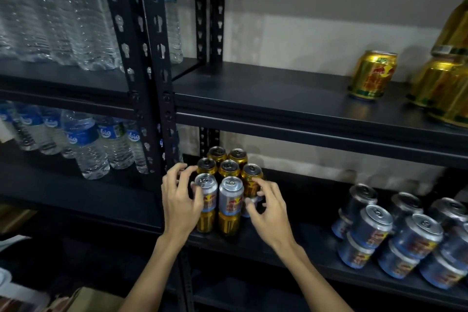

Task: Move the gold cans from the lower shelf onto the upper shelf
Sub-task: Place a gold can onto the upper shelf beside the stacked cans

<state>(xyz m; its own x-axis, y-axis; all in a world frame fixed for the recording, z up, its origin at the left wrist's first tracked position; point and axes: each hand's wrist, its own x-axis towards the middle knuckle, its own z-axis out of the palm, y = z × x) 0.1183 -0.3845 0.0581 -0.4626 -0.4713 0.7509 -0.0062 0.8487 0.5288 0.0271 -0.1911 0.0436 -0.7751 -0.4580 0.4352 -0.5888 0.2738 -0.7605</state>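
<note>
A cluster of stacked cans stands at the left end of the lower shelf (291,240). Several gold cans (229,167) form the back rows, and two silver cans (231,195) sit on gold cans (228,225) in the front row. My left hand (181,200) is spread open against the left side of the cluster, fingers near the left silver can. My right hand (268,206) is open at the right side, fingertips by a gold can (251,180). On the upper shelf (266,94) one gold can (373,75) stands alone, and more stacked gold cans (445,76) are at the far right.
Stacked silver cans (405,238) fill the right part of the lower shelf. Water bottles (83,144) crowd the neighbouring rack on the left, on two levels. Black perforated uprights (154,78) separate the racks. A cardboard box (91,300) lies low at the left.
</note>
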